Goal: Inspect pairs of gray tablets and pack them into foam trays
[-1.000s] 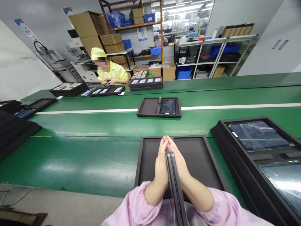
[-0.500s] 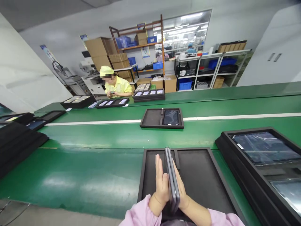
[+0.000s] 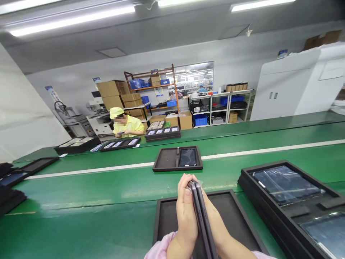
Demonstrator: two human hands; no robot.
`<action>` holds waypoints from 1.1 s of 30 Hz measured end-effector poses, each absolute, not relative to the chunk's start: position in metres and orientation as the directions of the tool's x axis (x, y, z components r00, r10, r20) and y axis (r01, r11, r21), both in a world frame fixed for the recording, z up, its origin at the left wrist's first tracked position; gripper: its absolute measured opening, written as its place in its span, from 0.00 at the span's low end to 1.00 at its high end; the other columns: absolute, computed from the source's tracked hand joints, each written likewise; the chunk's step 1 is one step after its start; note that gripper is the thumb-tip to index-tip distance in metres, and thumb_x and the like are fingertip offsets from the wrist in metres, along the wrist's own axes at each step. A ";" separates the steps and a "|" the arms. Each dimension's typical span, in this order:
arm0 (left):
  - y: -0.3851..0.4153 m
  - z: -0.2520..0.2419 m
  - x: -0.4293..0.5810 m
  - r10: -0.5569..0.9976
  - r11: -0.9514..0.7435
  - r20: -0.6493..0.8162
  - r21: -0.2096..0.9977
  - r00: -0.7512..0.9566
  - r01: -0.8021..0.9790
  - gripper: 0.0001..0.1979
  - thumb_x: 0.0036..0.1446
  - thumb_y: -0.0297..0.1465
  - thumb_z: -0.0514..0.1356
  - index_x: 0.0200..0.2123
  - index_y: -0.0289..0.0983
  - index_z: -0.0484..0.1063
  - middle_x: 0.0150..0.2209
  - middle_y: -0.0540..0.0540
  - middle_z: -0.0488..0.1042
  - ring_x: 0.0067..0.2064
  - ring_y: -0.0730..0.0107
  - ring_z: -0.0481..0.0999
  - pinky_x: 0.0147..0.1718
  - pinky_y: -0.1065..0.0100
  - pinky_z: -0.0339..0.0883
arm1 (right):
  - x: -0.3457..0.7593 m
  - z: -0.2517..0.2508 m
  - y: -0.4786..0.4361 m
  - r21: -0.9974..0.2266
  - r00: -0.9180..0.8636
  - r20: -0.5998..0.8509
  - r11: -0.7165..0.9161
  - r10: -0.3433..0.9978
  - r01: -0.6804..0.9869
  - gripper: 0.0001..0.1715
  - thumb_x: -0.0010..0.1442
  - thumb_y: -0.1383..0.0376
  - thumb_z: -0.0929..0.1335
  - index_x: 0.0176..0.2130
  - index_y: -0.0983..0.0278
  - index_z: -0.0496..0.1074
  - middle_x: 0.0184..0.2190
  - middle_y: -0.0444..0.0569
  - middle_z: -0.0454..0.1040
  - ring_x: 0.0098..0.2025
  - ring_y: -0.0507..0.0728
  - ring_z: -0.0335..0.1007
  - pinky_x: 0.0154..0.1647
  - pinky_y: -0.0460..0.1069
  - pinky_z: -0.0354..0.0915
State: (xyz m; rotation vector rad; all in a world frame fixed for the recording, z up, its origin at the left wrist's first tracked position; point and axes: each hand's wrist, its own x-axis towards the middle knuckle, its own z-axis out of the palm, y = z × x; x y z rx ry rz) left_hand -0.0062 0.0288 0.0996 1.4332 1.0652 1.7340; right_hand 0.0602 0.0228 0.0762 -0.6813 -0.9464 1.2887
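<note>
Two dark grey tablets (image 3: 202, 219) stand on edge, face to face, between my hands. My left hand (image 3: 186, 212) lies along the left tablet, its fingers curled over the far end. On the other side my right hand (image 3: 215, 219) presses against the right tablet; its fingertips are mostly hidden behind it. A bit of clear film (image 3: 199, 182) shows at the far corner. Below the hands sits a black foam tray (image 3: 237, 212), partly covered by my arms and the tablets.
Right of me, stacked black trays (image 3: 293, 205) hold film-covered tablets. Ahead on the green bench (image 3: 94, 187), a smaller tray (image 3: 167, 158) holds one tablet (image 3: 188, 157). Black trays (image 3: 10, 194) lie at far left. Across the bench a co-worker (image 3: 126, 124) in yellow handles a small device.
My left hand's fingers have gone from straight and upright to curled over the tablets' far end. The tablets have tipped, showing more of their edges. My view has tilted upward.
</note>
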 end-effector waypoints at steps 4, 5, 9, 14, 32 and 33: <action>0.020 0.097 -0.002 0.869 -0.464 0.458 0.886 -0.186 0.015 0.25 0.57 0.51 0.48 0.44 0.41 0.73 0.52 0.44 0.70 0.58 0.59 0.63 0.60 0.58 0.53 | 0.065 0.076 0.014 -0.861 0.017 0.224 0.206 0.974 -0.466 0.34 0.52 0.42 0.65 0.53 0.55 0.69 0.58 0.44 0.62 0.63 0.61 0.51 0.63 0.58 0.49; 0.018 0.096 -0.002 0.870 -0.463 0.458 0.886 -0.185 0.018 0.25 0.57 0.51 0.48 0.44 0.41 0.72 0.52 0.44 0.70 0.58 0.59 0.63 0.60 0.58 0.53 | 0.066 0.076 0.012 -0.865 0.015 0.228 0.209 0.974 -0.456 0.34 0.52 0.42 0.65 0.53 0.55 0.69 0.58 0.45 0.63 0.62 0.62 0.51 0.63 0.59 0.49; 0.014 0.093 0.000 0.873 -0.454 0.451 0.891 -0.185 0.029 0.25 0.57 0.51 0.48 0.44 0.40 0.73 0.52 0.42 0.70 0.59 0.58 0.62 0.60 0.57 0.53 | 0.069 0.077 0.006 -0.878 0.010 0.222 0.204 0.975 -0.433 0.34 0.53 0.42 0.64 0.54 0.56 0.68 0.57 0.46 0.64 0.61 0.63 0.55 0.63 0.60 0.49; 0.013 0.093 0.002 0.877 -0.449 0.444 0.893 -0.181 0.016 0.25 0.57 0.51 0.49 0.44 0.40 0.73 0.51 0.42 0.70 0.58 0.58 0.63 0.60 0.57 0.53 | 0.070 0.072 0.004 -0.885 0.019 0.205 0.194 0.979 -0.424 0.32 0.55 0.44 0.64 0.53 0.56 0.69 0.56 0.46 0.65 0.60 0.63 0.56 0.63 0.60 0.50; 0.044 0.072 0.018 0.972 -0.122 0.087 0.981 -0.220 -0.150 0.14 0.61 0.37 0.52 0.45 0.37 0.69 0.48 0.43 0.72 0.48 0.64 0.71 0.50 0.57 0.64 | 0.065 0.056 0.033 -0.718 -0.034 -0.252 -0.210 0.967 -0.664 0.23 0.53 0.52 0.67 0.40 0.67 0.75 0.35 0.50 0.78 0.49 0.64 0.70 0.50 0.55 0.68; 0.042 0.069 0.014 0.971 -0.119 0.085 0.982 -0.223 -0.144 0.15 0.60 0.38 0.53 0.46 0.37 0.68 0.49 0.43 0.71 0.48 0.63 0.71 0.48 0.55 0.66 | 0.065 0.051 0.035 -0.719 -0.040 -0.270 -0.229 0.962 -0.656 0.24 0.53 0.52 0.67 0.40 0.68 0.75 0.35 0.51 0.78 0.48 0.64 0.70 0.49 0.54 0.69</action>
